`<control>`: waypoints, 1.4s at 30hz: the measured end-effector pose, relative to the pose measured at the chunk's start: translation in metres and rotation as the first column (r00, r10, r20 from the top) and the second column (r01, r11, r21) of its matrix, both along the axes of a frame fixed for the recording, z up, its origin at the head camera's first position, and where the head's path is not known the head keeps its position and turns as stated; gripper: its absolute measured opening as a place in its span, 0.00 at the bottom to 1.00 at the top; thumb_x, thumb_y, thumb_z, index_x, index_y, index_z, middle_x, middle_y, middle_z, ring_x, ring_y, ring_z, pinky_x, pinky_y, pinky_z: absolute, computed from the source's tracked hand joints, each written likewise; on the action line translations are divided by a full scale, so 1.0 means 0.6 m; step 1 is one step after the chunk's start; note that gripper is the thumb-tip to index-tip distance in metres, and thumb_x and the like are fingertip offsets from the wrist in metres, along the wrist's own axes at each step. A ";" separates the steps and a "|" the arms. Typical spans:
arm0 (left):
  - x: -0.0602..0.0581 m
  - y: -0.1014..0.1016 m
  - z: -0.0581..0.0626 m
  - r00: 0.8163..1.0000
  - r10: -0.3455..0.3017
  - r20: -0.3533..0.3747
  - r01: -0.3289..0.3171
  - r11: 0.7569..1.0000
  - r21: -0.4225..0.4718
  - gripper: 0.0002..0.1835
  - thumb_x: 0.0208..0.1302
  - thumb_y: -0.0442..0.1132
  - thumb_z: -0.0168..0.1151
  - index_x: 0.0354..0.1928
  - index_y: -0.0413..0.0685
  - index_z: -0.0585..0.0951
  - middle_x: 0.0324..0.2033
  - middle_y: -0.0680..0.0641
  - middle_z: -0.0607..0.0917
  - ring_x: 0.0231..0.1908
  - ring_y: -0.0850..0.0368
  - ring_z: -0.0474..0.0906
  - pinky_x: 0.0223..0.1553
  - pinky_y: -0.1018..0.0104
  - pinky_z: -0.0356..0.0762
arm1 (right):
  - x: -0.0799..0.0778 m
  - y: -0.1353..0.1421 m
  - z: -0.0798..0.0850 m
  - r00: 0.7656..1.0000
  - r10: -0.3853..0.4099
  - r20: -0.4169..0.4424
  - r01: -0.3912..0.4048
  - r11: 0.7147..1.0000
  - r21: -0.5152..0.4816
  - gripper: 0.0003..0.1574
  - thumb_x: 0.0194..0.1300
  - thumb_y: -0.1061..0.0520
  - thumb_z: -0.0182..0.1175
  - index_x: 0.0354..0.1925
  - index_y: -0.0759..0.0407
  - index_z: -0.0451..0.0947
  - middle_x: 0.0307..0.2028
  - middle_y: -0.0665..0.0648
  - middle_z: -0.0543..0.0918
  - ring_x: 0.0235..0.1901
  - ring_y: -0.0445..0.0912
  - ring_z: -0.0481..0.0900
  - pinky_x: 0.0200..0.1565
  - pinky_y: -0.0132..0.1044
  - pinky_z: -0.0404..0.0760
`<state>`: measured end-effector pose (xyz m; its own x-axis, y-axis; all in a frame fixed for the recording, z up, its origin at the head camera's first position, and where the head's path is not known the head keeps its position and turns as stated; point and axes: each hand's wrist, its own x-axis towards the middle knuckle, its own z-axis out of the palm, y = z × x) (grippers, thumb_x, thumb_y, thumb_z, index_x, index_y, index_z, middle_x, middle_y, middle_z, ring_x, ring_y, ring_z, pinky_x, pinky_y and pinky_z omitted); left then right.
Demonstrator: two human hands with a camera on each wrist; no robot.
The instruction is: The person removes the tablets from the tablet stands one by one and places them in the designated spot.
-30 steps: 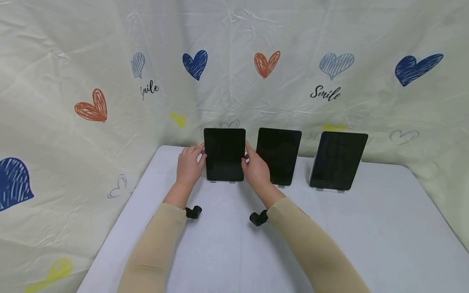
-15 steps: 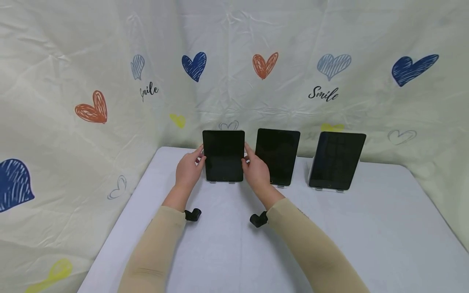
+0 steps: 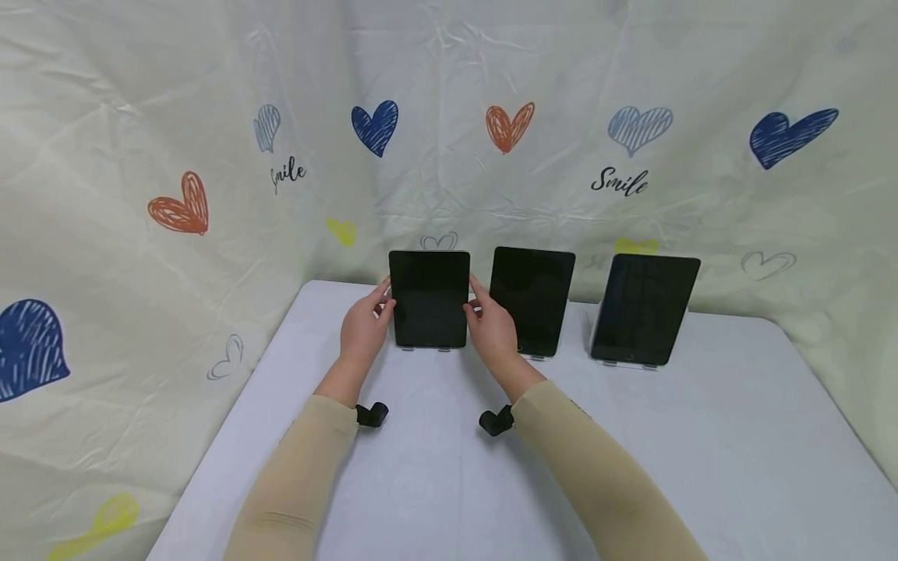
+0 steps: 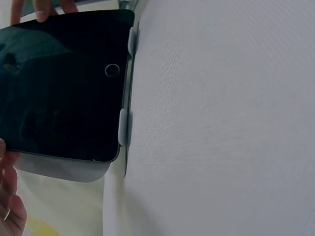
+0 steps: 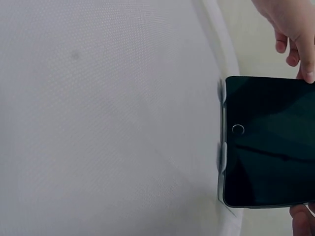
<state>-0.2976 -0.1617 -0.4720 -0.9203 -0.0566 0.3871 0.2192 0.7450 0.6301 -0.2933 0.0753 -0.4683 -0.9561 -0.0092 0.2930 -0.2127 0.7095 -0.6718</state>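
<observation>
A black-screened tablet (image 3: 429, 300) leans upright on a small stand at the back of the table. My left hand (image 3: 362, 327) grips its left edge, thumb at the front and fingers partly hidden behind. On the opposite edge, my right hand (image 3: 493, 331) holds it the same way. The left wrist view shows two pale stand tabs (image 4: 123, 127) under the tablet's lower edge, near its round home button (image 4: 112, 70). In the right wrist view the tablet (image 5: 270, 142) rests against these tabs, and only the right hand's fingertips (image 5: 301, 223) show at the bottom corner.
A second tablet (image 3: 535, 292) stands just right of my right hand, partly covered by it. Farther right, a third tablet (image 3: 645, 308) leans on its stand. A white cloth covers the table (image 3: 421, 467). Behind hangs a pale curtain (image 3: 435, 47) printed with hearts.
Both hands stay at the sides of the same tablet, with only slight shifts of the left hand. The other two tablets have not moved; the head view has shifted a little.
</observation>
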 end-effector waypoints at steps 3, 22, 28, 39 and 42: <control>0.001 0.002 -0.001 1.000 0.001 -0.006 -0.001 1.000 0.016 0.27 0.72 0.44 0.60 0.71 0.63 0.71 0.41 0.50 0.86 0.33 0.53 0.74 0.33 0.61 0.71 | 0.000 0.000 0.000 1.000 -0.003 -0.003 0.003 1.000 -0.017 0.40 0.73 0.53 0.58 0.76 0.31 0.55 0.44 0.52 0.85 0.39 0.47 0.82 0.38 0.43 0.80; 0.011 0.004 0.012 1.000 0.002 0.002 -0.002 0.998 0.060 0.26 0.72 0.44 0.59 0.71 0.63 0.71 0.41 0.49 0.84 0.32 0.53 0.70 0.32 0.62 0.69 | 0.012 0.004 0.011 1.000 0.027 -0.015 -0.029 0.994 -0.102 0.39 0.72 0.55 0.59 0.75 0.34 0.59 0.43 0.54 0.85 0.43 0.49 0.84 0.41 0.44 0.82; 0.017 0.005 0.020 1.000 -0.004 0.017 0.003 0.997 0.078 0.26 0.73 0.43 0.59 0.71 0.62 0.71 0.41 0.49 0.84 0.30 0.53 0.68 0.31 0.61 0.67 | 0.019 0.005 0.015 0.999 0.037 0.004 -0.036 0.990 -0.137 0.38 0.72 0.55 0.59 0.74 0.35 0.61 0.43 0.54 0.85 0.42 0.48 0.85 0.38 0.43 0.80; 0.035 0.000 0.025 0.997 -0.016 0.079 0.001 0.983 0.185 0.25 0.71 0.45 0.61 0.69 0.66 0.73 0.39 0.50 0.84 0.31 0.54 0.67 0.29 0.61 0.65 | 0.042 0.012 0.026 0.996 0.054 0.068 -0.040 0.978 -0.203 0.36 0.72 0.54 0.59 0.73 0.32 0.62 0.42 0.52 0.84 0.37 0.45 0.82 0.35 0.40 0.77; 0.042 -0.001 0.028 0.993 -0.018 0.119 -0.004 0.983 0.184 0.26 0.71 0.45 0.61 0.69 0.68 0.73 0.39 0.50 0.84 0.31 0.54 0.67 0.28 0.62 0.65 | 0.049 0.013 0.028 0.994 0.060 0.088 -0.039 0.975 -0.217 0.36 0.73 0.54 0.59 0.73 0.31 0.63 0.42 0.52 0.84 0.35 0.45 0.81 0.34 0.40 0.78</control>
<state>-0.2721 -0.1626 -0.4551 -0.9600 -0.1101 0.2576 0.1385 0.6127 0.7781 -0.2639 0.0829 -0.4513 -0.9792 -0.0037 0.2027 -0.1730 0.5366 -0.8259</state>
